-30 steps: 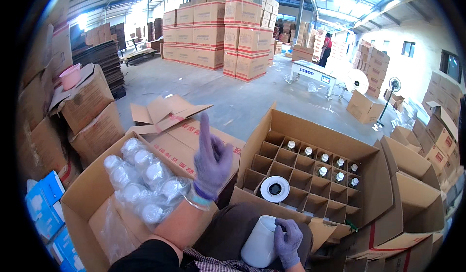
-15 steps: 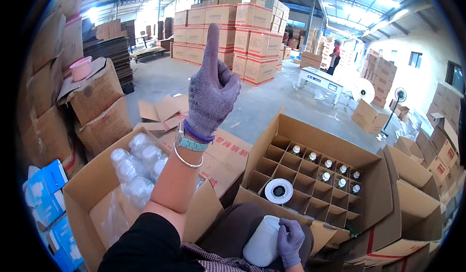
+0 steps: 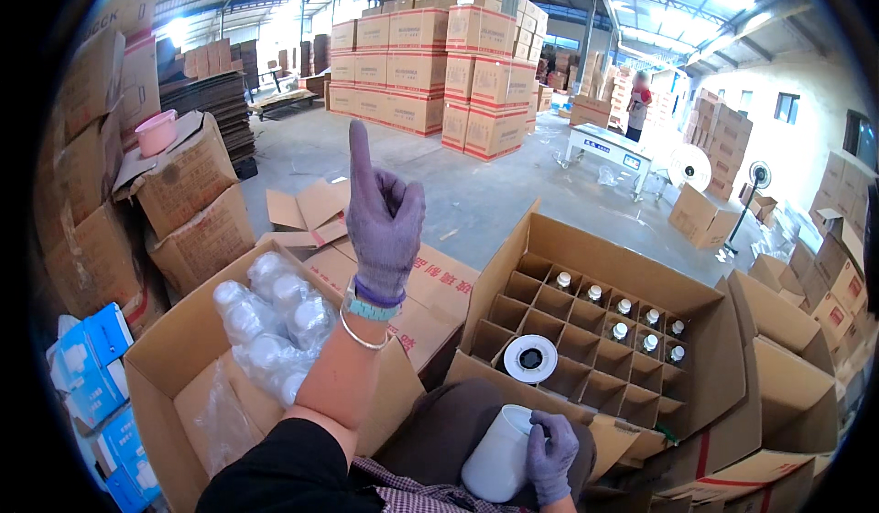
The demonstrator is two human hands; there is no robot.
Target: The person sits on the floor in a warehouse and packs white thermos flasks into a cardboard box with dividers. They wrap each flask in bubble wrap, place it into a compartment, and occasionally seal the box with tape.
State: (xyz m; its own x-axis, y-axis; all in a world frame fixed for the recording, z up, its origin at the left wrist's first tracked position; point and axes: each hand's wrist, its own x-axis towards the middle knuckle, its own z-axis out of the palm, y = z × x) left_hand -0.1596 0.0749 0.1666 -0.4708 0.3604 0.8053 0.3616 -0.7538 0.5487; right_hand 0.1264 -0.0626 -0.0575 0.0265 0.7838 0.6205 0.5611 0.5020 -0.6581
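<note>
My left hand (image 3: 383, 224), in a purple-grey knit glove, is raised in front of me with the index finger pointing straight up. Its other fingers are curled in, and nothing is in it. Low in my lap, my gloved right hand (image 3: 551, 458) is closed at the rim of a white tapered container (image 3: 499, 453), which lies tilted. To the right, a divided carton (image 3: 632, 247) holds several clear bottles with white caps (image 3: 619, 332). A white round piece with a dark centre (image 3: 530, 359) sits in its near left part.
Left of my lap, an open carton (image 3: 165, 376) contains several plastic-wrapped items (image 3: 275, 307). Blue boxes (image 3: 87, 357) and stacked cartons with a pink basin (image 3: 156, 133) stand farther left. Open cartons (image 3: 787, 394) crowd the right. A person (image 3: 638, 105) stands beyond a white table (image 3: 609, 149).
My left hand has come down and slightly left, its index finger still up. My right hand keeps the white container in my lap. The distant person has turned or shifted slightly.
</note>
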